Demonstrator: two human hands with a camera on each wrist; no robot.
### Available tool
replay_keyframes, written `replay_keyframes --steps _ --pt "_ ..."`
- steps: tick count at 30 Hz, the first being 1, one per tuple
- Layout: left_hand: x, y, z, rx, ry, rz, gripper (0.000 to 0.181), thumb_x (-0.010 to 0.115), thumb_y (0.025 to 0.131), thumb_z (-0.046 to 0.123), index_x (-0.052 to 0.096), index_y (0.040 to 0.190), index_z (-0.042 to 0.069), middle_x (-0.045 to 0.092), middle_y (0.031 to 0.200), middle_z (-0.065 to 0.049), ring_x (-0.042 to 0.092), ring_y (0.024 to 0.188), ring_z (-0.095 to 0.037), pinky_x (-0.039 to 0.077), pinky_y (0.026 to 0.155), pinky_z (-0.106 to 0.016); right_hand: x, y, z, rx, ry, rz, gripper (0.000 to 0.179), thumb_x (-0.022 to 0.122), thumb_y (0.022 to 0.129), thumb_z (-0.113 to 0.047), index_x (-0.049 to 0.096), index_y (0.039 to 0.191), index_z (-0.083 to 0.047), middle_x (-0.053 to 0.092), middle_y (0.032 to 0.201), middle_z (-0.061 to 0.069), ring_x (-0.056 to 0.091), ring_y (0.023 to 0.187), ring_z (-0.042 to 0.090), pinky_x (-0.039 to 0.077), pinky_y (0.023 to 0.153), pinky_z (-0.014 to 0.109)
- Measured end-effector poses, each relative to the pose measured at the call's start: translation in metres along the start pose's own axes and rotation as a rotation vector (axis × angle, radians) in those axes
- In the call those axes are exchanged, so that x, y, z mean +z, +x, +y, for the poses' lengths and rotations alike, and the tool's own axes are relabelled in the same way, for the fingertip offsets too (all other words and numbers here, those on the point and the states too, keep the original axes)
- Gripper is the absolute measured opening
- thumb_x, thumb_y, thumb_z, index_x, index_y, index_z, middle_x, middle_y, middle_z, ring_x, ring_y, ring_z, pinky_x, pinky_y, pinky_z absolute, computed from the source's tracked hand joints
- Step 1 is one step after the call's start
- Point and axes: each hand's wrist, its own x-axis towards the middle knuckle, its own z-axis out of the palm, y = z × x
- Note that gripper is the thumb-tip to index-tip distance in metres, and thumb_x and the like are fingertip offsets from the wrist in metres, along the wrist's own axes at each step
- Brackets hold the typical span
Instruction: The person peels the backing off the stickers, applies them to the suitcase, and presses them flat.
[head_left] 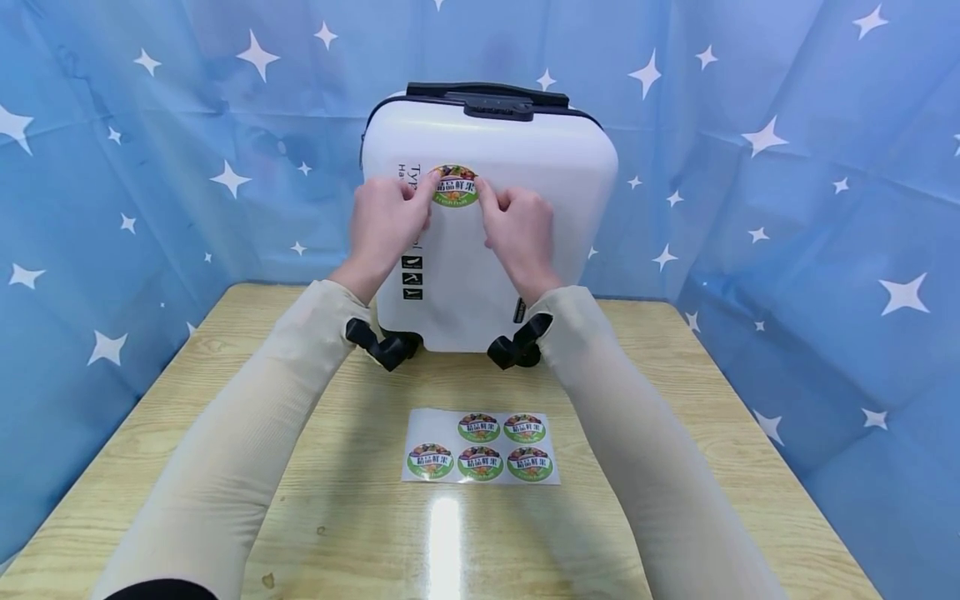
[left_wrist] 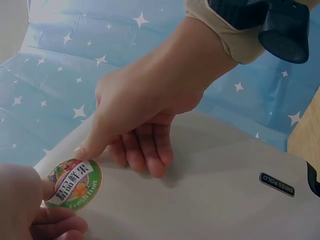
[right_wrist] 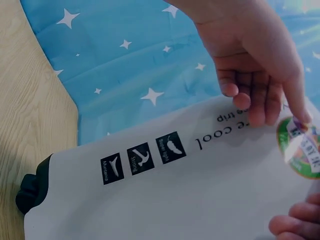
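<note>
- "Fresh Fruit" sticker (head_left: pixel 455 200): white suitcase (head_left: pixel 461 271) front, 11 o'clock of centre.
- Left hand (head_left: pixel 386 218), right hand (head_left: pixel 521 233): fingers loose, thumbs on sticker's 9 and 3 o'clock edges.
- Possible fault: creases, from uneven thumb pressure.

Six stickers (head_left: pixel 455 186), one sheet (head_left: pixel 431 423), one suitcase (head_left: pixel 468 275)

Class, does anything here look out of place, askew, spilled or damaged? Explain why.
The Fresh fruit sticker looks odd: it is on a white suitcase, and fruit labelling seems out of place there. The sticker sheet on the table has a blank upper-left spot in the head view. Nothing looks spilled or damaged.
</note>
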Motion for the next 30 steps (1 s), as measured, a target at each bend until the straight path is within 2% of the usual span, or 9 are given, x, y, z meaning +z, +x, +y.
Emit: replay_keyframes --steps 6,18,24,30 --pt "0.004 0.003 0.004 0.026 0.018 -0.010 0.058 0.048 0.091 0.053 0.066 0.060 0.008 0.059 0.055 -0.006 0.050 0.059 -0.017 0.032 0.048 -0.027 0.000 0.002 -0.002 0.001 -0.011 -0.011 0.044 0.053 0.091 -0.047 0.071 0.080 -0.008 0.060 0.061 0.002 0.058 0.049 0.009 0.047 0.053 0.023" --pt "0.011 -0.003 -0.006 0.040 -0.014 -0.021 0.056 0.050 0.092 0.049 0.067 0.061 0.006 0.059 0.055 -0.006 0.051 0.058 -0.017 0.036 0.050 -0.028 0.003 -0.007 0.007 0.001 -0.029 -0.011 0.041 0.054 0.091 -0.044 0.066 0.073 -0.010 0.060 0.063 -0.001 0.056 0.049 0.005 0.045 0.051 0.022" --pt "0.012 -0.009 -0.009 0.067 -0.028 -0.025 0.051 0.053 0.092 0.042 0.063 0.059 0.005 0.056 0.054 -0.008 0.050 0.058 -0.019 0.034 0.050 -0.028 0.004 -0.015 0.011 -0.011 0.009 0.002 0.036 0.055 0.092 -0.041 0.063 0.075 -0.010 0.059 0.063 -0.002 0.056 0.049 0.006 0.045 0.052 0.022" --pt "0.012 -0.018 -0.011 0.052 -0.066 -0.025 0.040 0.056 0.091 0.038 0.064 0.072 0.004 0.060 0.067 -0.008 0.053 0.065 -0.020 0.039 0.055 -0.030 0.003 -0.025 0.019 -0.028 0.060 0.022 0.028 0.056 0.093 -0.035 0.063 0.087 -0.009 0.059 0.066 -0.001 0.055 0.052 0.009 0.045 0.051 0.025"
